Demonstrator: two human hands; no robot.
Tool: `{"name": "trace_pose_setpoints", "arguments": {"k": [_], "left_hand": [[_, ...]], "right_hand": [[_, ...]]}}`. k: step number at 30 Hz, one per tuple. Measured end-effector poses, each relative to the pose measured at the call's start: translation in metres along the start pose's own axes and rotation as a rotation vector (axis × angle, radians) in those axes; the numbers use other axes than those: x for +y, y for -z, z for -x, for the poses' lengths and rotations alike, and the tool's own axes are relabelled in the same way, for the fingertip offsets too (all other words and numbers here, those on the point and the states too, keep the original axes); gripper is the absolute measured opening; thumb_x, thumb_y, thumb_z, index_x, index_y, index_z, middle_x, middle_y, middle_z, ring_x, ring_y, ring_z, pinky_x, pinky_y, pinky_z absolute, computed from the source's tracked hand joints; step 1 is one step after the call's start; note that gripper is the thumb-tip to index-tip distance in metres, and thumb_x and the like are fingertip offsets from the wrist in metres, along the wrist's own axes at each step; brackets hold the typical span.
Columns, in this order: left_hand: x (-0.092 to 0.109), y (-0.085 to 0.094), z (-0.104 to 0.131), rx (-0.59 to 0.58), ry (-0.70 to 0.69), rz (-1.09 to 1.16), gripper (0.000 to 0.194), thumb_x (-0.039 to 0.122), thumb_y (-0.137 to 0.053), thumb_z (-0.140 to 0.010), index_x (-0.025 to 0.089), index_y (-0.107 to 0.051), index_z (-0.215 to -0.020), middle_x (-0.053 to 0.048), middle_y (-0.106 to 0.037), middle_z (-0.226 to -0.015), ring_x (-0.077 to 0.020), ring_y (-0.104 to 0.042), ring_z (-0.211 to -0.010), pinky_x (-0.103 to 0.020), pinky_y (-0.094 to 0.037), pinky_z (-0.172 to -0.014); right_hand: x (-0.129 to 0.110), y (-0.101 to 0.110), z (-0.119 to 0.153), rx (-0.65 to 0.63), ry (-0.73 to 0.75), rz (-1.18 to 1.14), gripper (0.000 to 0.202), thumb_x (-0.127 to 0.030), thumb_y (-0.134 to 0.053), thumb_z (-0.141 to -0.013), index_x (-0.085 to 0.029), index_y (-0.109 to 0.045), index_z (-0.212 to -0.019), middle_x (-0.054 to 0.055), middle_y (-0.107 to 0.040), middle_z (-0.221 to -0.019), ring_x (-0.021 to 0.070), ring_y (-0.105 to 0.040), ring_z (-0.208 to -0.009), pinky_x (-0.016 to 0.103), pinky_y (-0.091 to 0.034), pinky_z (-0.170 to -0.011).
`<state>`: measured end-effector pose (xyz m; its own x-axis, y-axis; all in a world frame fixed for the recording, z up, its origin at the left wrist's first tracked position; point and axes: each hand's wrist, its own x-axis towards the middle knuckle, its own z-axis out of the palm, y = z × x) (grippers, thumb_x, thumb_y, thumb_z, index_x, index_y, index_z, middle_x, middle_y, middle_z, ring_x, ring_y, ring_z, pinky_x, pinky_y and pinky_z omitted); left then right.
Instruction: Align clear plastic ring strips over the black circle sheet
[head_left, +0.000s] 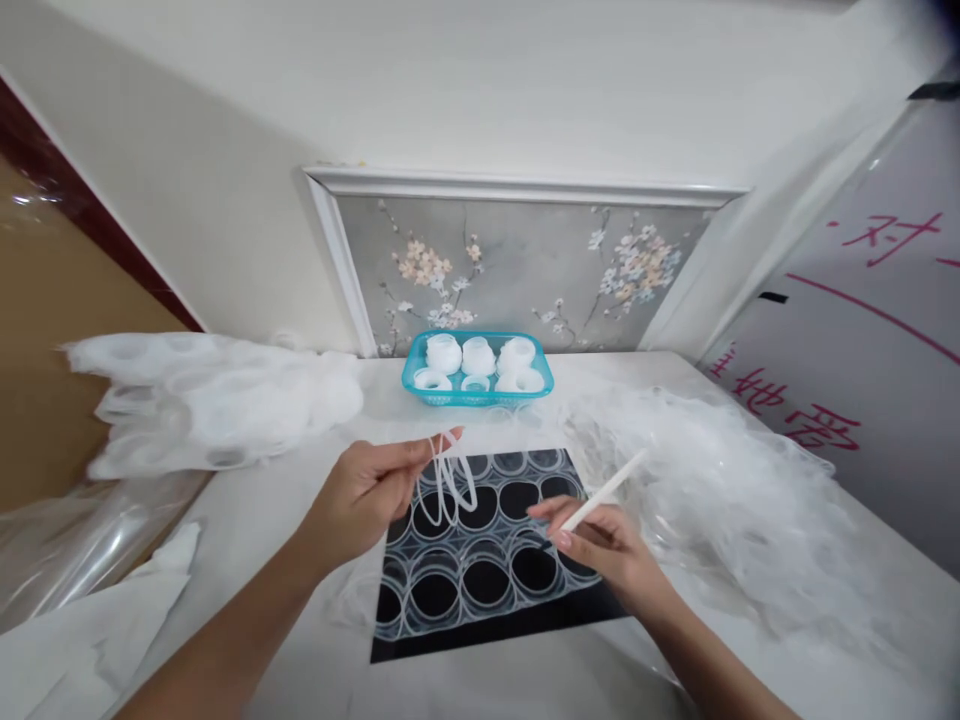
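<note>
My left hand (pixel 367 500) is closed, with a few thin white plastic rings (pixel 452 490) hanging from its fingertips. In my right hand (pixel 600 540) is a white pen-shaped tool (pixel 606 490); its dark tip points down at the sheet, and whether it touches cannot be made out. Below both hands lies a translucent plastic sheet with rows of round rings (pixel 486 548), spread over a black mat (pixel 480 637).
Behind the mat, a blue plastic basket (pixel 480 398) holds several stacks of white rings. Piled translucent sheets (pixel 225 405) lie at the left, and a loose heap of clear plastic scraps (pixel 712 500) at the right. A framed flower panel (pixel 517 270) stands behind the white table (pixel 300 640).
</note>
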<state>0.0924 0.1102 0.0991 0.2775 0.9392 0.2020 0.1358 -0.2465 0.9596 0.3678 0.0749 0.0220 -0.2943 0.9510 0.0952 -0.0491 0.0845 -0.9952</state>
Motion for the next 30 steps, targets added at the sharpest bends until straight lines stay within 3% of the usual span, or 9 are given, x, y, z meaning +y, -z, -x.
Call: {"name": "trace_pose_setpoints", "arguments": {"k": [3, 7, 9, 12, 15, 18, 19, 23, 30], "left_hand": [[-0.009, -0.009, -0.009, 0.228, -0.182, -0.161, 0.019, 0.021, -0.064, -0.075, 0.024, -0.077, -0.090, 0.007, -0.039, -0.039, -0.0049, -0.031, -0.037, -0.020, -0.037, -0.039], [-0.018, -0.019, -0.034, 0.464, -0.234, -0.182, 0.008, 0.024, -0.074, -0.067, 0.020, -0.077, -0.072, 0.006, -0.042, -0.041, -0.0099, -0.050, -0.046, -0.022, -0.046, -0.046], [-0.026, -0.022, -0.051, 0.544, -0.210, -0.094, 0.015, 0.029, -0.074, -0.067, 0.017, -0.076, -0.075, 0.005, -0.047, -0.045, -0.0120, -0.056, -0.051, -0.024, -0.049, -0.050], [-0.040, -0.021, -0.081, 0.616, -0.176, -0.020, 0.043, 0.039, -0.075, -0.065, 0.015, -0.073, -0.100, 0.004, -0.054, -0.051, -0.0103, -0.051, -0.048, -0.023, -0.044, -0.046], [-0.055, -0.014, -0.118, 0.425, -0.048, -0.247, 0.073, 0.048, -0.073, -0.065, 0.015, -0.056, -0.129, 0.007, -0.048, -0.046, -0.0097, -0.046, -0.044, -0.022, -0.038, -0.044], [-0.067, -0.007, -0.160, 0.095, 0.121, -0.731, 0.076, 0.057, -0.064, -0.071, 0.012, -0.052, -0.132, 0.000, -0.064, -0.067, -0.0156, -0.060, -0.063, -0.025, -0.047, -0.059], [-0.071, -0.005, -0.174, 0.047, 0.153, -0.815, 0.080, 0.058, -0.066, -0.069, 0.012, -0.052, -0.132, -0.004, -0.068, -0.078, -0.0188, -0.063, -0.071, -0.026, -0.048, -0.063], [-0.084, -0.006, -0.220, -0.099, 0.221, -1.007, 0.090, 0.062, -0.075, -0.050, 0.016, -0.059, -0.125, -0.014, -0.066, -0.113, -0.0306, -0.062, -0.101, -0.031, -0.047, -0.081], [-0.093, -0.022, -0.246, -0.227, 0.306, -1.253, 0.071, 0.071, -0.066, -0.052, 0.020, -0.071, -0.101, -0.014, -0.070, -0.105, -0.0330, -0.061, -0.101, -0.035, -0.045, -0.080]], "right_hand": [[0.002, 0.002, 0.001, -0.021, -0.032, -0.043, 0.011, -0.031, -0.066, -0.081, -0.022, -0.070, -0.076, 0.006, -0.069, -0.092, 0.0212, -0.060, -0.100, 0.033, -0.045, -0.084], [0.001, 0.003, 0.001, -0.120, -0.008, -0.047, 0.009, -0.028, -0.064, -0.083, -0.022, -0.069, -0.081, 0.006, -0.068, -0.094, 0.0205, -0.060, -0.098, 0.037, -0.043, -0.090], [0.002, 0.004, 0.003, -0.128, 0.013, -0.050, 0.008, -0.027, -0.063, -0.084, -0.021, -0.069, -0.083, 0.006, -0.068, -0.093, 0.0205, -0.061, -0.096, 0.037, -0.044, -0.088], [0.004, 0.004, 0.006, -0.117, 0.032, -0.040, 0.008, -0.026, -0.063, -0.084, -0.021, -0.068, -0.086, 0.006, -0.068, -0.092, 0.0205, -0.062, -0.093, 0.038, -0.045, -0.086], [0.003, 0.005, 0.007, -0.109, 0.055, -0.033, 0.007, -0.025, -0.062, -0.084, -0.021, -0.068, -0.087, 0.006, -0.068, -0.092, 0.0204, -0.062, -0.092, 0.038, -0.046, -0.085], [0.000, 0.008, 0.007, -0.097, 0.084, -0.023, 0.007, -0.024, -0.063, -0.084, -0.021, -0.068, -0.088, 0.006, -0.069, -0.092, 0.0199, -0.063, -0.092, 0.038, -0.047, -0.085], [-0.001, 0.009, 0.006, -0.090, 0.093, -0.016, 0.007, -0.024, -0.063, -0.084, -0.021, -0.068, -0.088, 0.006, -0.069, -0.092, 0.0197, -0.063, -0.092, 0.038, -0.047, -0.086], [-0.004, 0.011, 0.006, -0.072, 0.129, 0.030, 0.007, -0.022, -0.062, -0.085, -0.021, -0.068, -0.088, 0.005, -0.069, -0.092, 0.0184, -0.063, -0.091, 0.037, -0.047, -0.086], [-0.007, 0.008, 0.010, -0.095, 0.190, 0.111, 0.008, -0.019, -0.062, -0.084, -0.021, -0.067, -0.091, 0.005, -0.069, -0.091, 0.0170, -0.063, -0.091, 0.035, -0.047, -0.085]]}}
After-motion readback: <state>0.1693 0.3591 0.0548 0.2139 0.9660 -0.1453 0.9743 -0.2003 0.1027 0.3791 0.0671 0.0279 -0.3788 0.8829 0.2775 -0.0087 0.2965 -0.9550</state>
